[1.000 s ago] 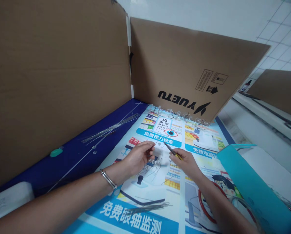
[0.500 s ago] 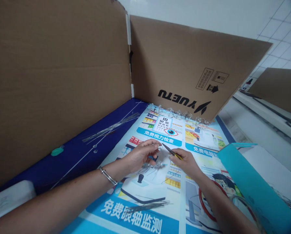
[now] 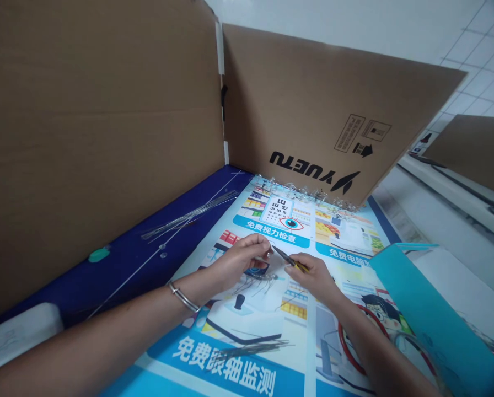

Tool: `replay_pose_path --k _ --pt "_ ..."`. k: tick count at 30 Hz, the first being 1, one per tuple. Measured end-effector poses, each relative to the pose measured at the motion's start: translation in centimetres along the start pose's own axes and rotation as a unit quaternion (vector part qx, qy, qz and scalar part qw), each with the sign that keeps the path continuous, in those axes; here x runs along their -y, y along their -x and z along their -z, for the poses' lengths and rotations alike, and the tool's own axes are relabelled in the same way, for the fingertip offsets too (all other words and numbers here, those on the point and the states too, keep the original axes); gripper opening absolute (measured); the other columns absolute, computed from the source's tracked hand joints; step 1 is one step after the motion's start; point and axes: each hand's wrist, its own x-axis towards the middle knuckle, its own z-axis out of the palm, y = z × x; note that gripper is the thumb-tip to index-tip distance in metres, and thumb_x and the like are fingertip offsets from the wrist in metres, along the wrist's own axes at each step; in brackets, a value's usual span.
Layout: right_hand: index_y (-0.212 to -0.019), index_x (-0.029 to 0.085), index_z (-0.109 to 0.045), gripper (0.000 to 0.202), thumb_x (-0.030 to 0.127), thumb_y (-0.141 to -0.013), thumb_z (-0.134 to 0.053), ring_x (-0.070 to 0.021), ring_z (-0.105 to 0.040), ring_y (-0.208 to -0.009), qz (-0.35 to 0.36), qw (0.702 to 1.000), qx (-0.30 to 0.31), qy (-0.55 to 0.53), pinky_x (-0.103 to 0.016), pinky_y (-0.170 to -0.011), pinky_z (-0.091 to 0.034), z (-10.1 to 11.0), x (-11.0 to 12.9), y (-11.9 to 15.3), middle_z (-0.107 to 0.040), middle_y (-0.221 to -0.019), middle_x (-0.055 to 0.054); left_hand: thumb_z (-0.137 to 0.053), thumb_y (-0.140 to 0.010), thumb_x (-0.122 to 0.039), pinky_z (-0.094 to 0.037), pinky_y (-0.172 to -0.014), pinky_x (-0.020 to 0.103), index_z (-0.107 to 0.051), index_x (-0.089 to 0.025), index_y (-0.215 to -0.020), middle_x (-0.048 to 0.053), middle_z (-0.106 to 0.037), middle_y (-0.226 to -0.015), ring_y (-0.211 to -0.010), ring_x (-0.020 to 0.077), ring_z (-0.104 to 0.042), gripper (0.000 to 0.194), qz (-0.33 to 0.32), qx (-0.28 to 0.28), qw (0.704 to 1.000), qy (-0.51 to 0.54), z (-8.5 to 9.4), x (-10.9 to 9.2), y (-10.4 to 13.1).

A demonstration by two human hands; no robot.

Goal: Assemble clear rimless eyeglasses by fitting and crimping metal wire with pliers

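- Mid-frame, your left hand (image 3: 243, 258) pinches a wire piece (image 3: 274, 243) between thumb and fingers, probably leaving its end exposed to the pliers (image 3: 286, 257).
- Your right hand (image 3: 315, 277) wraps its fingers around the pliers, tip angled leftward, seemingly for precision.
- Beaded wires (image 3: 266, 278) lie just below your left hand, loose wires (image 3: 251, 349) at lower centre, presumably for easy reach.

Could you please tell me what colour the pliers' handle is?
The handle shows yellow in the head view.
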Motion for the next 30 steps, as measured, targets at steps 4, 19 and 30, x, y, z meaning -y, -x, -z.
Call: replay_pose_path --k 4,19,30 --pt "-0.096 0.022 -0.062 0.028 0.039 -0.075 -0.057 -0.0149 -0.055 -0.075 0.001 1.000 -0.004 0.017 -0.025 -0.066 -0.043 -0.1 -0.1 0.1 -0.061 -0.086 -0.002 -0.053 -0.079 -0.033 -0.038 -0.065 0.022 -0.053 -0.015 -0.077 0.001 -0.051 -0.075 -0.071 0.0104 -0.048 0.018 -0.071 -0.026 0.993 -0.088 -0.2 -0.6 0.1" --pt "-0.095 0.021 -0.059 0.025 0.037 -0.077 -0.055 -0.0139 -0.054 -0.075 0.006 1.000 -0.010 0.028 -0.025 -0.068 -0.043 0.1 0.8 0.1 -0.059 -0.087 -0.002 -0.042 -0.085 -0.037 -0.045 -0.067 0.025 -0.051 -0.016 -0.079 0.003 -0.055 -0.083 -0.079 0.0137 -0.052 0.024 -0.130 -0.067 0.978 -0.151 -0.2 -1.2 0.4" --pt "-0.098 0.021 -0.057 0.026 0.033 -0.075 -0.057 -0.0118 -0.050 -0.067 0.078 0.989 -0.035 0.117 -0.023 -0.060 -0.043 -0.6 0.9 0.3 -0.054 -0.083 -0.002 -0.040 -0.086 -0.038 -0.044 -0.059 0.023 -0.045 -0.017 -0.076 0.000 -0.050 -0.073 -0.067 0.0110 -0.049 0.024 -0.158 -0.098 0.973 -0.136 -0.5 -0.6 0.2"
